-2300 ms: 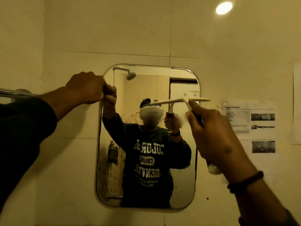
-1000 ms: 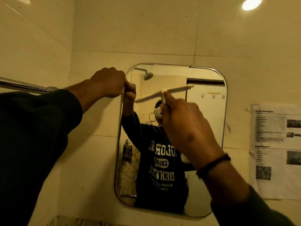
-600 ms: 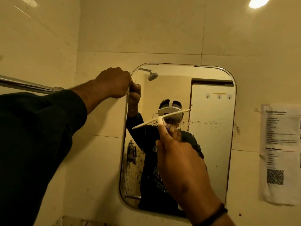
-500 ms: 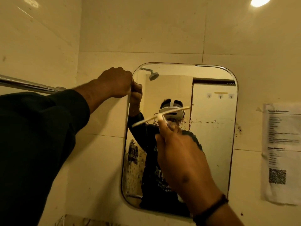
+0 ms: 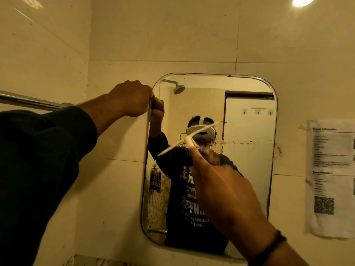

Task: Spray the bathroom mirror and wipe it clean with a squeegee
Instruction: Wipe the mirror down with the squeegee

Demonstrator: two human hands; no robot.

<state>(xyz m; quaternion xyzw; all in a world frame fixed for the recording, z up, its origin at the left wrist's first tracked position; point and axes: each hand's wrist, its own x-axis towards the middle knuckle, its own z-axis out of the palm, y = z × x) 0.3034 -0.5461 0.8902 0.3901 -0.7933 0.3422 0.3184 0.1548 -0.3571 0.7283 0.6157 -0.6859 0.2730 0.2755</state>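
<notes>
A rounded-corner mirror (image 5: 247, 169) hangs on the tiled wall. My left hand (image 5: 130, 98) grips its upper left edge. My right hand (image 5: 224, 191) holds the handle of a pale squeegee (image 5: 189, 138), whose blade lies tilted against the glass at mid height, left end lower. A line of dirty droplets runs rightward across the glass at blade level. No spray bottle is in view.
A chrome rail (image 5: 32, 101) runs along the left wall. A printed paper notice (image 5: 330, 177) hangs right of the mirror. The mirror reflects a shower head and a door. A ceiling light (image 5: 303, 0) shines at top right.
My right hand has drawn the squeegee from the upper right of the glass to the left and down to mid height. My left hand has kept its grip on the mirror's edge.
</notes>
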